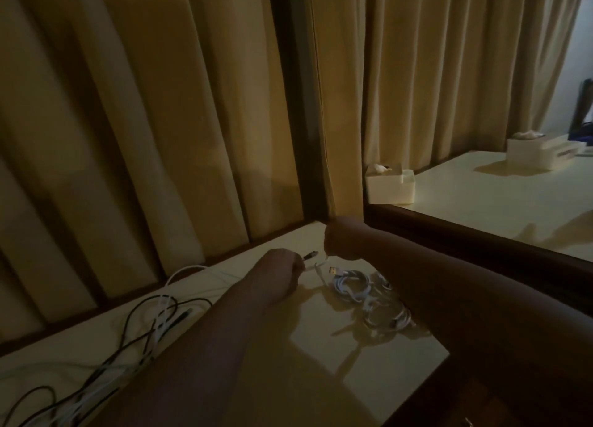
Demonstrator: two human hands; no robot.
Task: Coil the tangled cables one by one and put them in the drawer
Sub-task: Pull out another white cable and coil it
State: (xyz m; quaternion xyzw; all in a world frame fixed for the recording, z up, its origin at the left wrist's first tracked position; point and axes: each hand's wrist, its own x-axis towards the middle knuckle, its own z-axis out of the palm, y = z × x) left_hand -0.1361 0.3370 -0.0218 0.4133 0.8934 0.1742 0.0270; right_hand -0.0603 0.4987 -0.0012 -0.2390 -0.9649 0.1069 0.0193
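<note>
My left hand [278,268] grips a white cable [313,266] near its dark plug end [310,254], low over the pale tabletop [321,346]. My right hand [340,240] is fisted just right of it and pinches the same white cable a little higher. Below the right hand lie coiled white cables [369,295], one showing a USB plug [333,270]; my right forearm covers part of them. A tangle of black and white cables [144,327] trails across the left of the table. No drawer shows.
Beige curtains [160,122] hang right behind the table. A mirror [497,186] with a dark wooden frame stands at the right, reflecting a white box [390,187]. The table's dark front corner lies at the lower right.
</note>
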